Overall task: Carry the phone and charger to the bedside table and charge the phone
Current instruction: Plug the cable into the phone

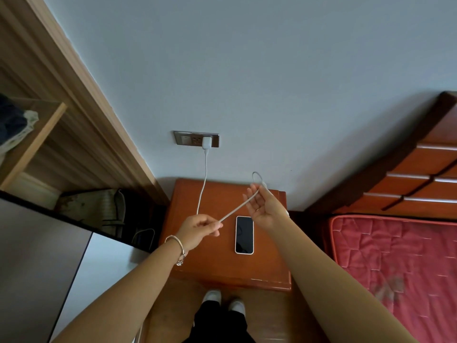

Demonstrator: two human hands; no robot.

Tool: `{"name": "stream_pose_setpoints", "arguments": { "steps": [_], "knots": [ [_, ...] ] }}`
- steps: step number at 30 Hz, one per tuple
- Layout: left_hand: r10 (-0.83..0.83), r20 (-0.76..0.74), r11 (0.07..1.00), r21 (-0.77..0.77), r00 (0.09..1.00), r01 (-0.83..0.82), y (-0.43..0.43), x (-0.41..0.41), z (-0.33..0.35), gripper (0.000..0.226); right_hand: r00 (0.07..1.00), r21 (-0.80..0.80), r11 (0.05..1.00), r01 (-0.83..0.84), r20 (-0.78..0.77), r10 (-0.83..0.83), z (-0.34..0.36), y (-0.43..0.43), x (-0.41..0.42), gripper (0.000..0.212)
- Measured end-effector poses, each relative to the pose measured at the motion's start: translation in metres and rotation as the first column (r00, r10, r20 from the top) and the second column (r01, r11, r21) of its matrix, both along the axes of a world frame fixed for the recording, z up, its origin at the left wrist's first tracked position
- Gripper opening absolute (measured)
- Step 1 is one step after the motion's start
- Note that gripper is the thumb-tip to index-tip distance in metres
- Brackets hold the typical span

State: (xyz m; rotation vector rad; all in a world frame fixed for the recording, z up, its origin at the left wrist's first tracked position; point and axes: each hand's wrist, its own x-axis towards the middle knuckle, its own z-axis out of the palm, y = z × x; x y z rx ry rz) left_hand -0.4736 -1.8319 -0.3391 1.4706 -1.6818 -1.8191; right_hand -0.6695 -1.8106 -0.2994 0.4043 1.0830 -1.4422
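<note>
A phone (244,234) with a dark screen and pale case lies face up on the reddish wooden bedside table (217,271). A white charger plug (206,142) sits in the wall socket (196,139) above the table. Its white cable (203,184) hangs down to the table and runs to my hands. My left hand (197,230) pinches the cable just left of the phone. My right hand (264,206) holds the cable's far stretch above the phone, with a loop (257,176) sticking up past the fingers. The cable is pulled taut between both hands.
An open wooden wardrobe (44,149) with clothes and bags stands at the left. A bed with a red mattress (395,263) and wooden headboard (425,169) fills the right. My feet in white shoes (222,299) stand on the floor in front of the table.
</note>
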Motion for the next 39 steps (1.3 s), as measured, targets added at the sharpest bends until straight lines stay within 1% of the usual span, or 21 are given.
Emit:
{"name": "stream_pose_setpoints", "arguments": {
  "steps": [6,9,11,13,15,18,22,26,29,33,36,39],
  "knots": [
    [0.061,0.077,0.996,0.056,0.995,-0.066,0.005,0.036,-0.022,0.011,0.996,0.024,0.999,0.048,-0.07,-0.046,-0.005,-0.011,-0.021,0.02],
    [0.094,0.101,0.994,0.054,0.99,-0.1,0.004,0.047,-0.027,0.009,0.995,0.016,0.998,0.063,-0.084,-0.061,-0.005,-0.017,-0.029,0.019],
    [0.096,0.106,0.994,0.04,0.99,-0.101,0.003,0.051,-0.029,0.008,0.994,0.027,0.999,0.046,-0.105,-0.043,-0.005,-0.02,-0.031,0.019],
    [0.056,0.118,0.998,0.016,0.991,-0.058,0.0,0.053,-0.03,0.009,0.993,0.052,0.999,0.016,-0.116,-0.01,-0.006,-0.02,-0.031,0.018],
    [-0.042,0.134,0.999,-0.005,0.99,0.043,-0.004,0.053,-0.03,0.013,0.995,0.068,0.998,-0.002,-0.102,0.009,-0.008,-0.02,-0.028,0.019],
    [-0.175,0.141,0.984,-0.001,0.974,0.177,-0.007,0.044,-0.024,0.018,0.999,0.05,0.999,0.02,-0.043,-0.018,-0.01,-0.019,-0.024,0.02],
    [-0.304,0.091,0.952,0.002,0.948,0.306,-0.01,0.02,-0.011,0.018,0.998,0.028,0.999,0.036,0.053,-0.038,-0.013,-0.018,-0.023,0.028],
    [-0.331,-0.002,0.941,0.07,0.944,0.33,-0.012,-0.004,0.002,0.026,0.999,0.05,0.998,0.025,0.021,-0.027,-0.013,-0.018,-0.022,0.029],
    [-0.334,-0.035,0.942,0.025,0.942,0.335,-0.012,-0.015,0.008,0.02,0.999,0.064,0.997,0.047,-0.005,-0.047,-0.015,-0.019,-0.024,0.027],
    [-0.343,0.014,0.938,-0.056,0.939,0.343,-0.014,-0.012,0.004,0.015,0.996,0.056,0.995,0.087,-0.009,-0.087,-0.018,-0.021,-0.03,0.026],
    [-0.344,0.071,0.936,-0.054,0.936,0.348,-0.013,0.0,-0.006,0.014,0.994,0.055,0.993,0.105,0.005,-0.106,-0.02,-0.023,-0.036,0.028],
    [-0.312,0.097,0.948,-0.033,0.945,0.316,-0.01,0.014,-0.016,0.014,0.996,0.068,0.993,0.092,-0.023,-0.091,-0.02,-0.024,-0.042,0.028]
  ]
}}
